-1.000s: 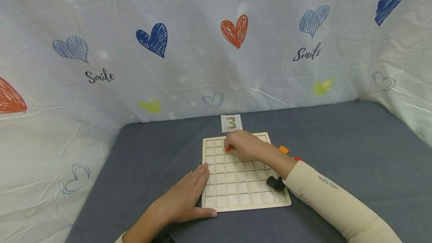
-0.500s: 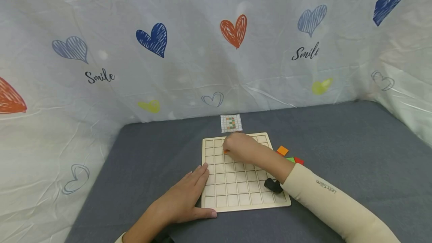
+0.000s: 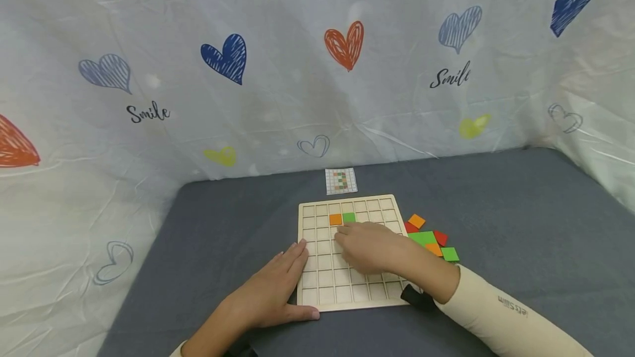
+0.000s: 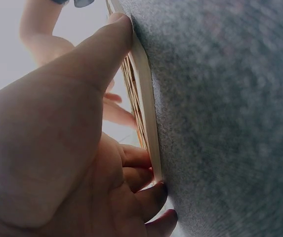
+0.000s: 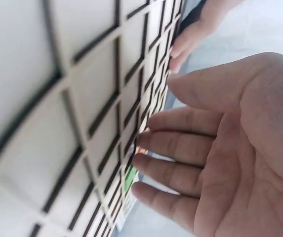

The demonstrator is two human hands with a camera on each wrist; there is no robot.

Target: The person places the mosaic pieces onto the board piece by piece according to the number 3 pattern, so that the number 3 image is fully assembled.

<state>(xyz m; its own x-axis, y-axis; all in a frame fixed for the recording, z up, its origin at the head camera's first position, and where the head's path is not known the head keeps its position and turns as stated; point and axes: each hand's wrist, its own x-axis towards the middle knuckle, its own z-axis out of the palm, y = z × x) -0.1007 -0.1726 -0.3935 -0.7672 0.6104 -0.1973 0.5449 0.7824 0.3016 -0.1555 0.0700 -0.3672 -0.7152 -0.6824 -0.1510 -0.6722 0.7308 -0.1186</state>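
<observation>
A wooden grid board (image 3: 310, 293) lies on the grey cloth. In one of its upper rows sit an orange square tile (image 3: 335, 219) and, to its right, a green square tile (image 3: 349, 217). My left hand (image 3: 270, 293) rests along the board's left edge, thumb at the near corner. Over the middle of the grid, just below the two tiles, is my right hand (image 3: 372, 248). The right wrist view shows the right hand's fingers (image 5: 173, 168) loosely extended and nothing in the palm. In the left wrist view, the left thumb (image 4: 114, 42) lies against the board's edge.
Beside the board's right edge lie loose tiles: an orange tile (image 3: 416, 221), a red tile (image 3: 440, 237), a green tile (image 3: 450, 254) and several more. A printed card (image 3: 340, 181) with a coloured grid pattern lies beyond the board. A white heart-printed curtain (image 3: 278, 98) hangs behind.
My right hand has let go of the orange tile and drawn back toward me, uncovering the orange and green tiles in the grid. The left hand has stayed in place.
</observation>
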